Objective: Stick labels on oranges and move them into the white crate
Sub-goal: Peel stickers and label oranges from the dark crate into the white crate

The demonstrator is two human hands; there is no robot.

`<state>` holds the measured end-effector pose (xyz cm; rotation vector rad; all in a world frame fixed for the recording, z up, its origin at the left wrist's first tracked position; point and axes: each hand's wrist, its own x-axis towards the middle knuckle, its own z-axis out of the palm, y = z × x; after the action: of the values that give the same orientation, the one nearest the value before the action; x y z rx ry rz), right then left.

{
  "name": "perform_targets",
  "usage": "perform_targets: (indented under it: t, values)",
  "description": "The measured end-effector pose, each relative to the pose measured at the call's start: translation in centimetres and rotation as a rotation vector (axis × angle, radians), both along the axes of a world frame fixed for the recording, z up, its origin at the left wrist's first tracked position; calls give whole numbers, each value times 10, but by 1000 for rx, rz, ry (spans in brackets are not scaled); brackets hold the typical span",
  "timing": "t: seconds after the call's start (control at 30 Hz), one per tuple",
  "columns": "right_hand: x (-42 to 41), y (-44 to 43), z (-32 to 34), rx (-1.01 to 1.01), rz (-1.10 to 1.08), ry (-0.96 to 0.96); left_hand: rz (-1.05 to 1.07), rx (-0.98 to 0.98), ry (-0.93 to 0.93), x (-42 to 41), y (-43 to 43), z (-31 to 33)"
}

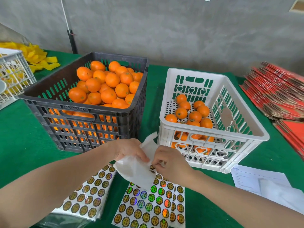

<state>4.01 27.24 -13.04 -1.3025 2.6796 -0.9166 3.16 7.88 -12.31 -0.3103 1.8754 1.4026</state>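
Left hand (130,149) is clamped on a white backing sheet (134,170), fingers curled over its top edge, lifting it off the bench (24,145). Right hand (169,162) is touching distance away, thumb and forefinger pinching 1 round label (152,167) at the sheet's edge. Under the 2 hands lie full label sheets (148,204). Just beyond the right hand stands the white crate (213,134), with oranges (195,116) on its floor. Beyond the left hand stands the black crate (79,111), carrying a heap of oranges (107,83).
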Motion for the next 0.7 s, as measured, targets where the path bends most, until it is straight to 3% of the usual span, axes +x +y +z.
perform_targets:
  t: [0.13, 0.3, 0.5, 0.57, 0.7]
  values:
    - [0, 5, 3, -178, 42, -63, -83, -129, 62, -2, 1, -11]
    - [-4, 10, -10, 37, 69, -31, -88, -19, -12, -5, 4, -16]
    - [3, 7, -3, -50, 130, 119, -142, 86, -28, -11, -4, -19]
    - [3, 5, -1, -124, 89, 5, -245, -35, 56, -12, -8, -25]
    - [-9, -2, 7, -292, -203, -300, -492, -303, 263, -7, -9, -43]
